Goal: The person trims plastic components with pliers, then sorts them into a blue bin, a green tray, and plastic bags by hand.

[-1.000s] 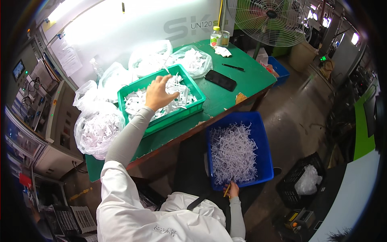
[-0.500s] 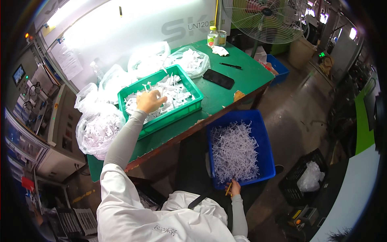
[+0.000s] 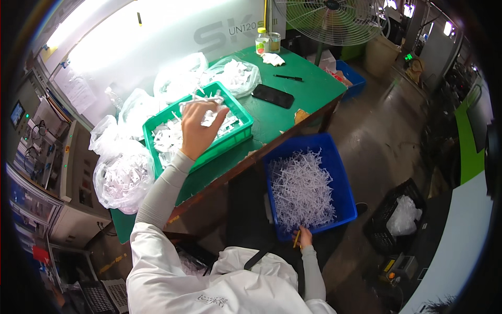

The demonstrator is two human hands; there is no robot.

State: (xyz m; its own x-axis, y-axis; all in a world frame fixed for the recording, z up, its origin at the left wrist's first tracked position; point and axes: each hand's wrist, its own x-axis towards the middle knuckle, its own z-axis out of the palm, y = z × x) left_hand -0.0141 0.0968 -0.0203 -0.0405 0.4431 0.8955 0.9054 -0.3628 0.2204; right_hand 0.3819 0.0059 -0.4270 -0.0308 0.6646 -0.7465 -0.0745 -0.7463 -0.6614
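My left hand (image 3: 201,128) is lifted over the green crate (image 3: 206,153), its fingers curled around some small white plastic pieces (image 3: 210,98) at the fingertips. Below it, many similar white pieces (image 3: 170,137) fill the crate. My right hand (image 3: 305,238) is closed on a thin yellow-handled tool (image 3: 296,239), whose kind I cannot make out. It is at the near rim of the blue bin (image 3: 342,178). A heap of thin, branching white plastic scraps (image 3: 301,191) lies in that bin.
Clear bags of white parts (image 3: 124,175) crowd the crate's left and far sides. On the green table (image 3: 314,78) lie a phone (image 3: 272,96), a pen (image 3: 288,78) and a bottle (image 3: 262,42). A fan (image 3: 330,21) stands behind; a black basket (image 3: 389,222) is on the right.
My left hand has risen from among the crate's pieces, with white pieces now at its fingertips. The right hand stays near the blue bin's rim. The whole view has shifted slightly.
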